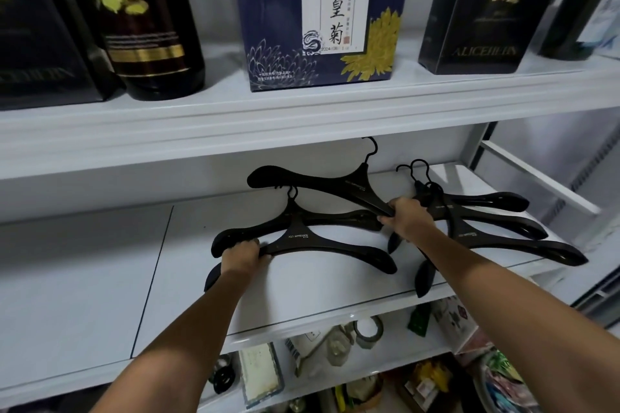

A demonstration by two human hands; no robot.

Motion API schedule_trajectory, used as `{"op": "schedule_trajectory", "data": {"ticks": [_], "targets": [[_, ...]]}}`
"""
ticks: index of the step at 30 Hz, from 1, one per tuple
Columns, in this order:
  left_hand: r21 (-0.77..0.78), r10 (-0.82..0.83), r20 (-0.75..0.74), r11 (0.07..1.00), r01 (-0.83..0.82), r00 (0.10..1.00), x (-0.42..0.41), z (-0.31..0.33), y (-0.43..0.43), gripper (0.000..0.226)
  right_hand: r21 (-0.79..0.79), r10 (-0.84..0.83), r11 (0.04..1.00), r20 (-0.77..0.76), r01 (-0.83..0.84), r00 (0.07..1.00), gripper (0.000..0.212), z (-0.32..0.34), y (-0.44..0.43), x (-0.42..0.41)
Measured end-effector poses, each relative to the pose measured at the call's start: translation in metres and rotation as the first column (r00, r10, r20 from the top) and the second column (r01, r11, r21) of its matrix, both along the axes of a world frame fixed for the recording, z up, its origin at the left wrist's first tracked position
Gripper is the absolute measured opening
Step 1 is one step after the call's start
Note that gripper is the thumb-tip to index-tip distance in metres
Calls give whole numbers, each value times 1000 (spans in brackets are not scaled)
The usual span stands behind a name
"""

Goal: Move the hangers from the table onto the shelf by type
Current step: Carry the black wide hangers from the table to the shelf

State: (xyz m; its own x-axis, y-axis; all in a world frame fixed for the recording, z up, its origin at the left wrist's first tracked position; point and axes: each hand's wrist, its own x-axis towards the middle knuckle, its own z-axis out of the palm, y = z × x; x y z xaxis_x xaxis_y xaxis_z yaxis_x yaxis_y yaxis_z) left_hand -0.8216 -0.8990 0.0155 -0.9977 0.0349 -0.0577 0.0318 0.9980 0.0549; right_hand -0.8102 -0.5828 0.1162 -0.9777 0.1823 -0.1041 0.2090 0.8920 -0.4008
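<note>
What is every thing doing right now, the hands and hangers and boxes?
left hand, gripping the front hangers
right hand, gripping the back hanger by one arm
hanger pile, lying overlapped on the shelf
blue box, standing upright on the upper shelf
dark bottle, standing upright

blue box (318,20) | dark bottle (147,30) | black box (469,37) | tape roll (368,332)

Blue box (278,10): you read 金丝皇菊 down its white strip, with "2024" below.
Black box (469,43): gold lettering, roughly "ALICEHLIN".
Front hanger (302,240): "XGZ1 IMPRESSION" at its neck.
Rear hanger (335,181): print too small for you to read.
</note>
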Motion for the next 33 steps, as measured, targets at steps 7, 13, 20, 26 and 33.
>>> {"op": "schedule_trajectory", "data": {"ticks": [7, 13, 20, 26, 33], "targets": [[-152, -231, -124, 966, 211, 965, 13, 13, -4, 43, -1, 31, 1000, -13, -31, 999, 26, -1, -8, 7], [-133, -278, -220, 958, 254, 935, 45, 28, -7, 40, 37, 70, 997, 21, -71, 997, 28, -10, -20, 14], [-44, -326, -452, 938, 344, 830, 84, 57, -1, 24, 109, 199, 973, 68, -206, 978, 28, -34, -43, 28], [-22, -325, -437, 936, 351, 839, 96, 60, 9, 19, 173, 292, 937, 87, -303, 952, 32, -55, -57, 43], [8, -258, -171, 965, 263, 951, 83, 36, 10, 36, 246, 325, 903, 151, -354, 934, 33, -76, -60, 48]]}}
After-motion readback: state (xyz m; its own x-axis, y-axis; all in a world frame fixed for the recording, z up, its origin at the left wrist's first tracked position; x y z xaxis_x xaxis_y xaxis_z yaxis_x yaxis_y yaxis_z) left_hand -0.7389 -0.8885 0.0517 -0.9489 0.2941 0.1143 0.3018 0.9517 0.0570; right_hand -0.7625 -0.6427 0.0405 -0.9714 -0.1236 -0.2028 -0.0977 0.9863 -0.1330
